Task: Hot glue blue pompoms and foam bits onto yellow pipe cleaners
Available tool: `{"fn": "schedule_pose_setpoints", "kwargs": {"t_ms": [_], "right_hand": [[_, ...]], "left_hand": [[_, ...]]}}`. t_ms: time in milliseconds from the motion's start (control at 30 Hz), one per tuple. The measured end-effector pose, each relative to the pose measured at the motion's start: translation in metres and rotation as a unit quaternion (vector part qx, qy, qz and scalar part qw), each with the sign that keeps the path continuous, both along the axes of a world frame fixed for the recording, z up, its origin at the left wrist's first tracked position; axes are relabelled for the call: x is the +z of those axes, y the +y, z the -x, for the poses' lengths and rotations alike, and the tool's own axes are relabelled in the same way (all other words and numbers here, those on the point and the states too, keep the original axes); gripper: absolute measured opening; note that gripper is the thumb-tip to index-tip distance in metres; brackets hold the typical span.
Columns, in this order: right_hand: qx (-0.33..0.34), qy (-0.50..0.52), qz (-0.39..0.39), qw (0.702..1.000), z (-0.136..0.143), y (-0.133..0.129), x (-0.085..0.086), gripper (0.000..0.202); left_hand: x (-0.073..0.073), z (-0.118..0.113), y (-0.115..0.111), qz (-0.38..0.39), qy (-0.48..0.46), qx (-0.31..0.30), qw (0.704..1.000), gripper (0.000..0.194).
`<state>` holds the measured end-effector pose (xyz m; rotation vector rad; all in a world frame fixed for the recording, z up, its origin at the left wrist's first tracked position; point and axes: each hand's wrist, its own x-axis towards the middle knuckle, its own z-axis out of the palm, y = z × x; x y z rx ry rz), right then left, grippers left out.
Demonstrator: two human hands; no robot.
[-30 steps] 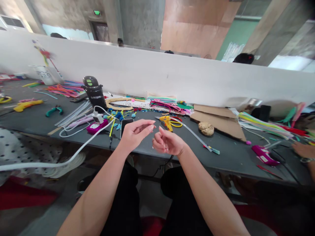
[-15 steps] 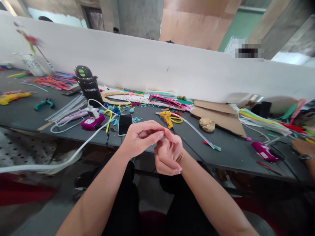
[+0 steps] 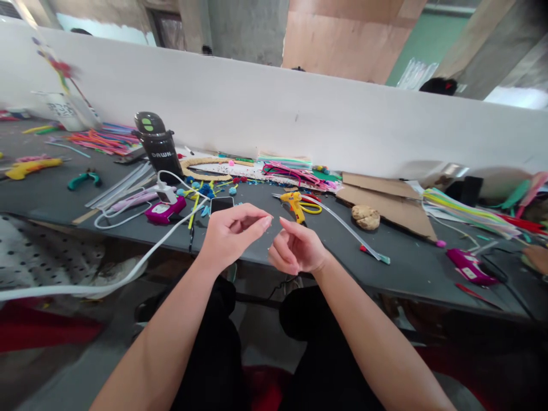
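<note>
Above the table's front edge, my left hand [image 3: 231,233] is closed, thumb tip and index fingertip pressed together. Whatever may be in that pinch is too small to make out. A small gap to the right, my right hand [image 3: 302,246] has its fingers curled in and its index finger pointing toward the left hand; anything inside is hidden. Behind the left hand lies a phone [image 3: 221,204], partly covered by it. A yellow glue gun [image 3: 293,204] lies just beyond the right hand, beside yellow-handled scissors [image 3: 314,208].
On the dark table [image 3: 329,268] stand a black bottle [image 3: 159,151] and a magenta power block [image 3: 166,211] with white cables. Pipe cleaners [image 3: 105,140], teal pliers [image 3: 84,180], a brown lump [image 3: 365,217] and cardboard [image 3: 385,205] lie around. A white cable [image 3: 141,260] crosses the front left.
My hands were touching at the fingertips and have moved apart, leaving a gap. My right hand has risen slightly and its fingers are curled closer. The view has shifted a little.
</note>
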<state>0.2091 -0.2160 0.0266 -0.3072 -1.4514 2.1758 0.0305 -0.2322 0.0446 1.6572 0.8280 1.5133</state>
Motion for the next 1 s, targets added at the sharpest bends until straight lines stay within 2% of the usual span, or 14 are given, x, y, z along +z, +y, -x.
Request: {"fn": "schedule_pose_setpoints", "kwargs": {"t_ms": [100,233,500,600,867,1000], "right_hand": [[-0.16,-0.049,-0.032,0.985,0.004,0.0,0.001,0.059],[-0.251,-0.079,-0.056,0.963,0.01,0.003,0.0,0.047],[-0.337,-0.087,-0.102,0.932,0.011,0.006,-0.003,0.04],[-0.347,-0.09,-0.092,0.929,0.008,0.008,-0.003,0.037],[-0.371,-0.102,-0.14,0.913,0.003,0.011,-0.005,0.032],[-0.409,-0.13,-0.2,0.881,0.001,0.012,-0.005,0.03]], "left_hand": [[-0.005,0.003,0.004,0.06,-0.039,-0.038,0.997,0.014],[-0.008,0.005,0.006,0.106,-0.069,-0.075,0.989,0.016],[-0.012,0.005,0.01,0.147,-0.071,-0.081,0.983,0.02],[-0.013,0.004,0.011,0.156,-0.069,-0.084,0.982,0.021],[-0.014,0.0,0.013,0.18,-0.088,-0.098,0.975,0.023],[-0.015,-0.003,0.014,0.188,-0.092,-0.101,0.973,0.022]]}}
